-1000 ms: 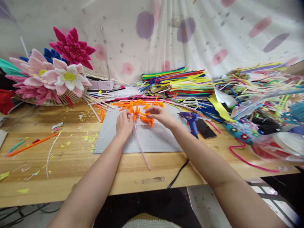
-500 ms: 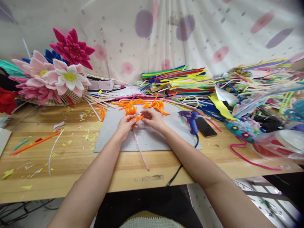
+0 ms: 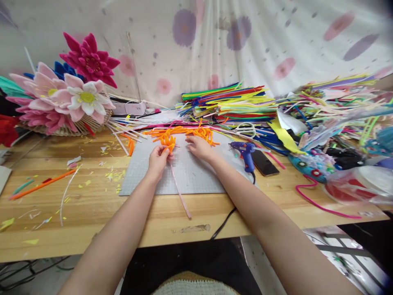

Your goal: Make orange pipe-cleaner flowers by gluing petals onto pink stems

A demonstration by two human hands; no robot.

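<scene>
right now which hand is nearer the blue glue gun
Right. The right hand is over the grey mat, just left of the glue gun and not touching it; the left hand is farther left, pinching the orange bundle.

Bright, even light, wide-lens view.

The pale curtain [image 3: 215,41] is the brightest area you see, and the light is soft: shadows on the table [image 3: 92,213] are faint, with only a thin one under your left hand [image 3: 158,157] on the mat [image 3: 196,176]. The middle is sharp, including the orange flower [image 3: 168,142] in that hand. Towards the edges the table's front bows, the pile [image 3: 337,106] at the right smears into blur, and the 2 top corners darken. Your arms look stretched at the bottom.
</scene>
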